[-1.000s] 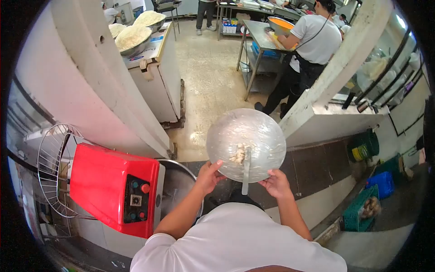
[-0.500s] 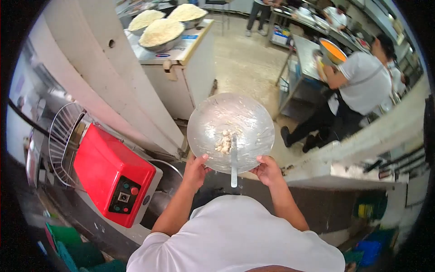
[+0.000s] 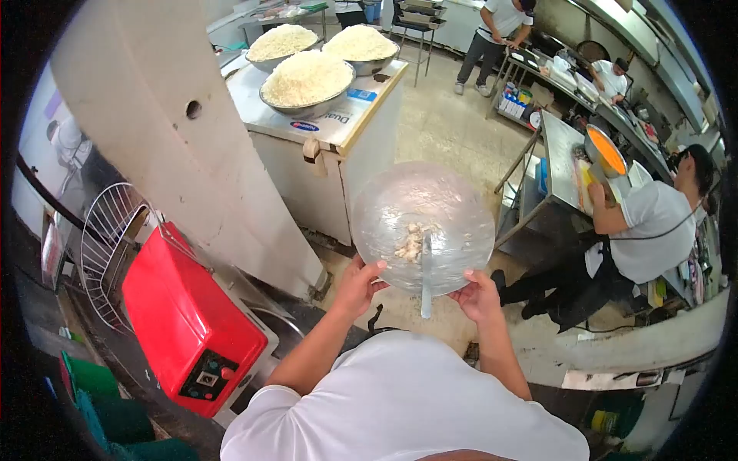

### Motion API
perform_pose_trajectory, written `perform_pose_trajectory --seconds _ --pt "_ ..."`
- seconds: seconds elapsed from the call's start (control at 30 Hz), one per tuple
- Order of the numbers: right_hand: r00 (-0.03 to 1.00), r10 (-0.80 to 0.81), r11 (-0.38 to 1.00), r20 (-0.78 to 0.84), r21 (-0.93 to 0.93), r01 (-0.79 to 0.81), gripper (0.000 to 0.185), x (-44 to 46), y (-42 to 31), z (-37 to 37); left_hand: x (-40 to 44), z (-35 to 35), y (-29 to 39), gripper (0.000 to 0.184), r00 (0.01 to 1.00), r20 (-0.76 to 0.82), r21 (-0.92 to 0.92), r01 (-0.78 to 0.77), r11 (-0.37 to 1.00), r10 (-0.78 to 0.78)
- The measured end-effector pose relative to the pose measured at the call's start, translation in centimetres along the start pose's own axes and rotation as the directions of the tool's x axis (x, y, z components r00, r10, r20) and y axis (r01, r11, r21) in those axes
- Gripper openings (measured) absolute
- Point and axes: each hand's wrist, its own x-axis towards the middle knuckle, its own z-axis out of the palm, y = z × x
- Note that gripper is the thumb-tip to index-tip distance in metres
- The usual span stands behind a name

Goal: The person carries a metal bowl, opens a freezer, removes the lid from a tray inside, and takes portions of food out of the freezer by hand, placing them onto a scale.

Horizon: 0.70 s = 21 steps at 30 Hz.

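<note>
Hands, bowl and utensil, seen from above. The metal bowl (image 3: 461, 223) lies directly ahead of the person's torso, held clear of any surface, its hollow turned up. The left hand (image 3: 359, 287) and right hand (image 3: 478, 296) grip its near rim at opposite sides, each partly curled, thumb at the edge; the fingers beneath are largely hidden, so their exact closure cannot be told. A flat metal utensil (image 3: 427, 280) lies with its long axis pointing from the bowl's middle back toward the body, crossing the near rim between the hands, slightly closer to the right; neither hand touches it. Pale clumps (image 3: 409, 244) sit beside its inner end, on the left. A red machine (image 3: 188, 307) stands to the left; beyond the bowl, a white counter (image 3: 296, 180) bears three heaped bowls (image 3: 311, 110).
</note>
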Motion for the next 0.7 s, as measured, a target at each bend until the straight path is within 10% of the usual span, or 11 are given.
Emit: perform_pose_trajectory --seconds 0.7 --pt "0.998 -0.009 1.000 0.057 -0.027 0.010 0.048 34.7 -22.3 -9.8 38.6 12.3 1.2 0.062 0.999 -0.003 0.023 -0.049 0.999 0.049"
